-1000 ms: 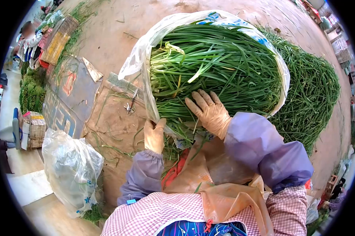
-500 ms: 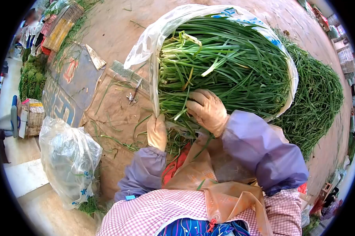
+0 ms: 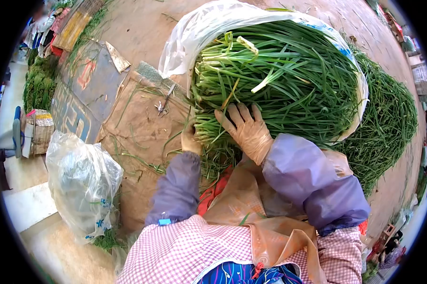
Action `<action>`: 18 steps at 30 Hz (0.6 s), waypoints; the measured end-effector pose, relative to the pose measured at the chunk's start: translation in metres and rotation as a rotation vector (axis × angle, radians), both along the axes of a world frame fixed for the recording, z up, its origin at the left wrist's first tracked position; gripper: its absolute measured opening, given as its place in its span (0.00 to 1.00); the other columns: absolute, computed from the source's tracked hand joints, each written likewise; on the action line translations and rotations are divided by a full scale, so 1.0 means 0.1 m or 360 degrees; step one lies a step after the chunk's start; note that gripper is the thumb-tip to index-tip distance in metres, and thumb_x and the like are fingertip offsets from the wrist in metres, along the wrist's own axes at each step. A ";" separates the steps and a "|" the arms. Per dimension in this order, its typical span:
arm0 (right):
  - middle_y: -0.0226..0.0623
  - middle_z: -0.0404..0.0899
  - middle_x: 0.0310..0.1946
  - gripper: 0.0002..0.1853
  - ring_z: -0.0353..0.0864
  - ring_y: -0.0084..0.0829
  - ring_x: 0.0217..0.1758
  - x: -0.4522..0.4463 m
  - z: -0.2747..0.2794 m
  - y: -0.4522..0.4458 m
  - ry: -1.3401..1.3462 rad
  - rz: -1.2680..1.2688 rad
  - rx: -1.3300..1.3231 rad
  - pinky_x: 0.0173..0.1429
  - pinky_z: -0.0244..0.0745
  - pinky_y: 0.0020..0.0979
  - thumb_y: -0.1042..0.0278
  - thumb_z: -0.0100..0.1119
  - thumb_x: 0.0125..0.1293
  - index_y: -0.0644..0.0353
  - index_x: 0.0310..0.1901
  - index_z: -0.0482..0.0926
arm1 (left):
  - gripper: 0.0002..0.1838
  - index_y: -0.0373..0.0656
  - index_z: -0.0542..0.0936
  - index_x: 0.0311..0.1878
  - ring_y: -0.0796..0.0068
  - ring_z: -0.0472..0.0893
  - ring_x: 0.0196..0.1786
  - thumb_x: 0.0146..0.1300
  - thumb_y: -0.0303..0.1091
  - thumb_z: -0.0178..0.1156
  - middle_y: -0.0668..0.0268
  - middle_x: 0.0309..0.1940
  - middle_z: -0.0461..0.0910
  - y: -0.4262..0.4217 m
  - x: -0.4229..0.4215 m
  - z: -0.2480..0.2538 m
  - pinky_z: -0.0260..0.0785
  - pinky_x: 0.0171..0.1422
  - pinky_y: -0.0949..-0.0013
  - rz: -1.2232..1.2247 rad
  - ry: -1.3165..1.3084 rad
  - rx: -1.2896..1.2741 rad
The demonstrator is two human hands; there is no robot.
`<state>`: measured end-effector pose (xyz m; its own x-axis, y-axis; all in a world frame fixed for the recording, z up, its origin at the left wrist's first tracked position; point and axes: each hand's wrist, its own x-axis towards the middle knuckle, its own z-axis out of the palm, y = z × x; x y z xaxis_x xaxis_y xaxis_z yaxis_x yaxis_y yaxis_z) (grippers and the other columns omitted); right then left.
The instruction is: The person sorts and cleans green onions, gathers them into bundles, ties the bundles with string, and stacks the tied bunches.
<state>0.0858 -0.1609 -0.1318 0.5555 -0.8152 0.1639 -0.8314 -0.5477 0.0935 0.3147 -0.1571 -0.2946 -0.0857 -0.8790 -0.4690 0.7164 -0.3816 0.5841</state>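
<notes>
A big heap of green garlic chives [image 3: 289, 80], pale stalk ends to the left, lies in a white plastic bag [image 3: 190, 35] that is opened around it. My right hand [image 3: 249, 135], in a tan glove, rests on the near side of the leaves with its fingers spread. At the bag's near left corner, my left hand [image 3: 191, 141], also gloved, is against the pale stalk ends. Its fingertips are hidden by the stalks and the bag edge. One loose pale stalk [image 3: 265, 83] lies across the top of the heap.
Behind the bag on the right spreads a large pile of loose greens [image 3: 388, 104]. A small metal tool [image 3: 164, 105] lies on the brown ground sheet [image 3: 142, 128] among scraps. To my left stands a clear plastic bag [image 3: 83, 184]. Cardboard boxes [image 3: 38, 128] sit farther left.
My right hand has gone from curled to spread on the leaves. My left hand has moved slightly up at the bag's edge, its fingers now hidden. The bag's left rim has shifted.
</notes>
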 end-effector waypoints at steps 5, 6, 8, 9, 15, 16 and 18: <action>0.38 0.63 0.65 0.39 0.64 0.40 0.66 -0.01 -0.12 -0.02 -0.0014 -0.0088 -0.0183 0.65 0.63 0.57 0.66 0.53 0.61 0.38 0.75 0.53 | 0.20 0.33 0.70 0.61 0.53 0.82 0.45 0.71 0.32 0.42 0.49 0.53 0.78 -0.62 -0.66 0.39 0.80 0.48 0.56 0.0226 0.0539 0.0487; 0.39 0.63 0.65 0.39 0.64 0.41 0.66 0.01 -0.12 -0.05 -0.0041 -0.0101 -0.0206 0.64 0.63 0.57 0.67 0.53 0.61 0.38 0.75 0.53 | 0.20 0.33 0.70 0.62 0.54 0.81 0.46 0.70 0.30 0.43 0.50 0.54 0.78 -0.68 -0.71 0.40 0.79 0.49 0.57 0.0203 0.0516 0.0473; 0.37 0.70 0.57 0.38 0.71 0.40 0.58 -0.03 -0.03 -0.14 -0.0165 -0.0012 -0.0212 0.61 0.66 0.52 0.70 0.54 0.60 0.40 0.73 0.57 | 0.20 0.33 0.69 0.63 0.56 0.80 0.49 0.69 0.27 0.45 0.51 0.55 0.77 -0.69 -0.70 0.41 0.78 0.52 0.58 0.0178 0.0425 0.0455; 0.37 0.72 0.55 0.38 0.72 0.40 0.55 -0.07 0.05 -0.17 -0.0201 0.0022 -0.0110 0.59 0.67 0.51 0.71 0.54 0.60 0.41 0.73 0.58 | 0.21 0.33 0.69 0.63 0.57 0.80 0.50 0.68 0.25 0.46 0.51 0.55 0.77 -0.65 -0.66 0.41 0.78 0.53 0.59 0.0160 0.0367 0.0442; 0.37 0.76 0.47 0.53 0.76 0.42 0.49 -0.38 0.48 -0.12 -0.0493 0.0308 0.0455 0.57 0.68 0.44 0.74 0.69 0.41 0.53 0.74 0.57 | 0.26 0.33 0.67 0.66 0.63 0.78 0.58 0.63 0.15 0.51 0.55 0.59 0.76 0.27 -0.33 0.69 0.76 0.59 0.64 -0.0065 -0.0285 0.0352; 0.36 0.76 0.46 0.50 0.76 0.41 0.48 -0.40 0.55 -0.06 -0.0513 0.0365 0.0462 0.56 0.69 0.43 0.74 0.68 0.43 0.53 0.73 0.59 | 0.28 0.33 0.66 0.67 0.64 0.77 0.60 0.62 0.14 0.51 0.55 0.59 0.75 0.47 -0.32 0.76 0.75 0.60 0.65 -0.0200 -0.0462 0.0233; 0.34 0.77 0.43 0.46 0.78 0.39 0.46 -0.45 0.69 0.05 -0.0554 0.0474 0.0472 0.55 0.70 0.41 0.73 0.65 0.47 0.53 0.72 0.61 | 0.31 0.34 0.65 0.68 0.65 0.76 0.61 0.60 0.14 0.58 0.56 0.57 0.76 0.83 -0.40 0.84 0.74 0.63 0.65 -0.0521 -0.0905 -0.0215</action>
